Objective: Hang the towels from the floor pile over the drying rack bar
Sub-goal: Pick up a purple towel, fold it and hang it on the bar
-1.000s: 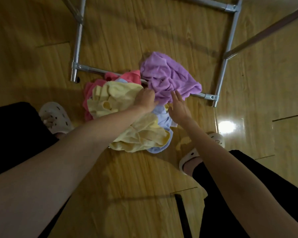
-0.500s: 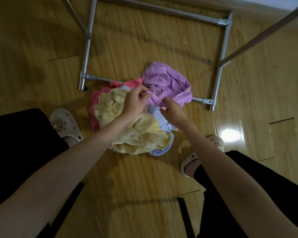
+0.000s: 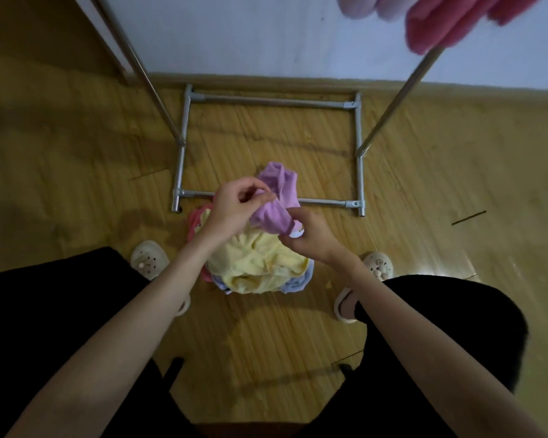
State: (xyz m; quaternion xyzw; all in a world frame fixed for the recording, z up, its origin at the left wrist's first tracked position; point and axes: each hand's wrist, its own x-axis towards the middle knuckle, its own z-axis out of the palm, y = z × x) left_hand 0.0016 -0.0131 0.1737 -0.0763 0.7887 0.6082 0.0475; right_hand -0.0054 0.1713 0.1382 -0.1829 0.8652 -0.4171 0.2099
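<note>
Head view: both hands lift a crumpled purple terry towel (image 3: 274,203) above the floor pile of yellow, pink and pale-blue towels (image 3: 257,263); the left hand (image 3: 234,205) pinches its upper edge, the right hand (image 3: 310,237) clasps its lower end, before the silver metal drying rack base (image 3: 359,153).

A lilac towel (image 3: 274,203) is seen at frame centre, above a pale yellow towel (image 3: 260,260) — pink (image 3: 195,221) and light blue (image 3: 296,284) edges beneath. Honey-brown wood-grain floor (image 3: 424,216); silver rack (image 3: 359,172); pink towel (image 3: 450,20) upper right.
</note>
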